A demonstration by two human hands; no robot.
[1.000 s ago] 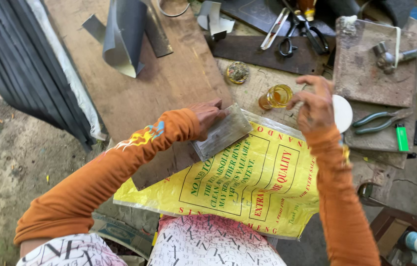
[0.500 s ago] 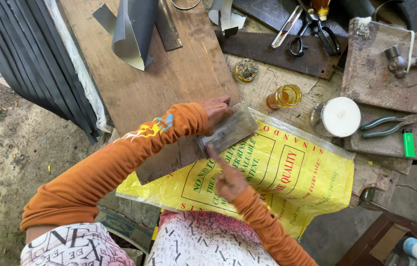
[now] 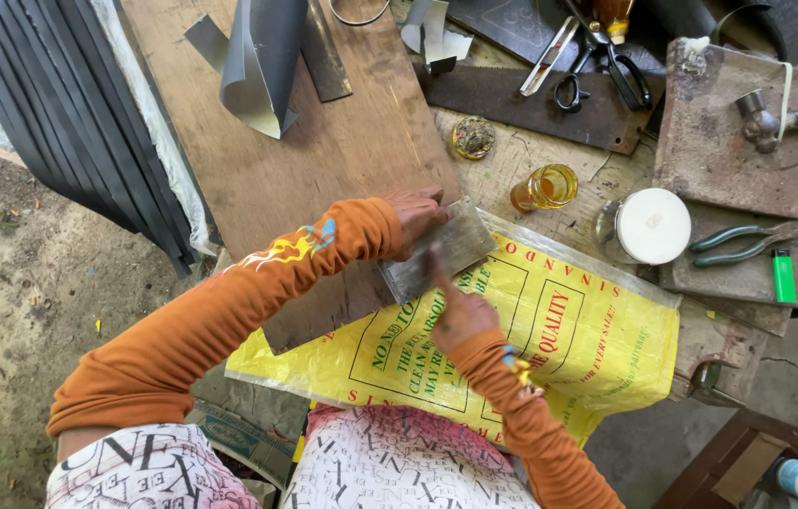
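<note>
A rough, stained workbench [image 3: 550, 221] fills the far and right part of the view, set outdoors on bare sandy ground [image 3: 3, 283] that shows at the left. Near the middle, the left hand [image 3: 418, 215] presses flat with closed fingers on the far end of a long grey strip of material [image 3: 399, 278], which lies slantwise across the edge of a yellow printed plastic sack [image 3: 597, 349] spread over the near part of the bench. The right hand [image 3: 458, 306] sits just near of it, fingers pinched narrow and tips touching the strip; whether it holds a small tool there cannot be told. Both arms wear orange sleeves. A broad brown wooden board [image 3: 323, 141] lies on the far left of the bench, bearing a curled sheet of grey material [image 3: 262, 61]. Left of the board, a stack of dark strips [image 3: 59, 113] hangs over the bench edge. To the right of the hands stand a small glass of amber liquid [image 3: 546, 187] and a jar with a white lid [image 3: 651, 226], well apart from the strip. Farther right, green-handled pliers [image 3: 743, 243] and a green lighter [image 3: 783, 275] rest on a rusty slab. Scissors [image 3: 597, 80] lie on a dark plank at the far side.
</note>
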